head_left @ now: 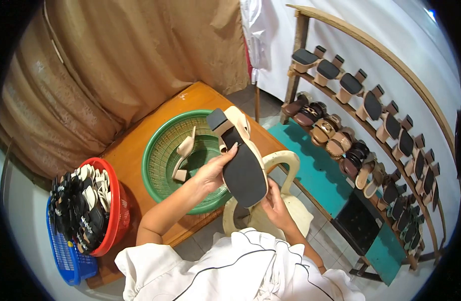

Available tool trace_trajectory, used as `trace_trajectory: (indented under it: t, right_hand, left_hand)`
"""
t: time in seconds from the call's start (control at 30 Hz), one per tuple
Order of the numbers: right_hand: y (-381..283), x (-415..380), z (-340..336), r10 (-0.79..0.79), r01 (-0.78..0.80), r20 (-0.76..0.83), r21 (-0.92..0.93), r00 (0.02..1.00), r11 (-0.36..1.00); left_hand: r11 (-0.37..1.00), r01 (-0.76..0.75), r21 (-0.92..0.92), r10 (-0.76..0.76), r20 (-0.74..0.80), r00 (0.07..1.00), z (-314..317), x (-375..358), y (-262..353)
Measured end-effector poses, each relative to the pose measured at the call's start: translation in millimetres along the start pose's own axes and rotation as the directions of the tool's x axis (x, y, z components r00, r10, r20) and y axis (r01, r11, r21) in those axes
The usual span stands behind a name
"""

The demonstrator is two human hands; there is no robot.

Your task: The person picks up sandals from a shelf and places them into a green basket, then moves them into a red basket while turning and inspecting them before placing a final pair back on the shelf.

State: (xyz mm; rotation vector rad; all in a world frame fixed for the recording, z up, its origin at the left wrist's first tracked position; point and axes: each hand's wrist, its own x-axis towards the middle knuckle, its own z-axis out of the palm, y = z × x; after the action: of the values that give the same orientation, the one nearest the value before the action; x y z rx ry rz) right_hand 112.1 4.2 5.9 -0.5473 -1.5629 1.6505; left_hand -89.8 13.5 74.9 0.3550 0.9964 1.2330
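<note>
Between my two hands is a beige block-heel sandal (244,168), its black sole turned up toward me and its dark heel at the upper left. My left hand (216,169) grips the sole's left edge, thumb lying on the black surface. At the toe end, my right hand (276,203) holds the lower right edge, with some fingers hidden beneath. Behind the sandal, a round green basket (149,173) sits on the wooden table. Inside it lies a beige heeled sandal (184,149), partly in view.
A red basket (121,220) full of black and white footwear and a blue basket (65,266) stand at left. A cream plastic chair (295,213) is close on my right. Beyond it, a wooden rack (386,40) holds rows of sandals beside a teal board (318,173).
</note>
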Motion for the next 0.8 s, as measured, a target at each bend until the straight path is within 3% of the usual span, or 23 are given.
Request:
trace_trajectory:
  t: [0.13, 0.17, 0.27, 0.3, 0.43, 0.57, 0.67, 0.7, 0.8]
  right_hand:
    - [-20, -30, -35, 0.006, -0.003, -0.026, 0.119, 1.0, 0.993]
    - [-22, -38, -44, 0.048, -0.046, -0.069, 0.036, 0.996, 0.998]
    - [-36, -64, -72, 0.128, -0.087, -0.16, 0.245, 0.979, 0.966]
    - [-35, -71, -80, 0.096, -0.039, -0.263, 0.212, 0.96, 0.976]
    - [-44, -113, -110, 0.128, 0.022, -0.41, 0.342, 0.903, 0.939]
    - [-46, -157, -135, 0.036, 0.082, -0.507, 0.209, 0.861, 0.974]
    - [-83, -180, -149, 0.021, -0.011, -0.582, 0.021, 0.813, 1.0]
    - [-88, -189, -157, 0.022, -0.022, -0.645, 0.009, 0.764, 1.0]
    - [-102, -228, -184, 0.049, 0.005, -0.668, 0.078, 0.743, 0.997]
  left_hand:
    - [0.996, 0.063, -0.055, -0.054, 0.153, 0.987, 46, 12, -26]
    - [0.992, 0.119, -0.031, -0.113, 0.153, 0.982, 61, 11, -30]
    - [0.985, 0.165, 0.046, -0.171, 0.224, 0.959, 90, 27, -56]
    - [0.981, 0.187, 0.052, -0.194, 0.254, 0.948, 96, 35, -67]
    - [0.954, 0.246, 0.172, -0.289, 0.303, 0.908, 141, 42, -101]
    - [0.898, 0.28, 0.34, -0.39, 0.316, 0.865, 187, 51, -141]
    - [0.885, 0.236, 0.402, -0.396, 0.382, 0.835, 232, 43, -170]
    - [0.877, 0.184, 0.443, -0.377, 0.4, 0.835, 247, 40, -183]
    - [0.85, -0.021, 0.526, -0.314, 0.539, 0.781, 284, 40, -224]
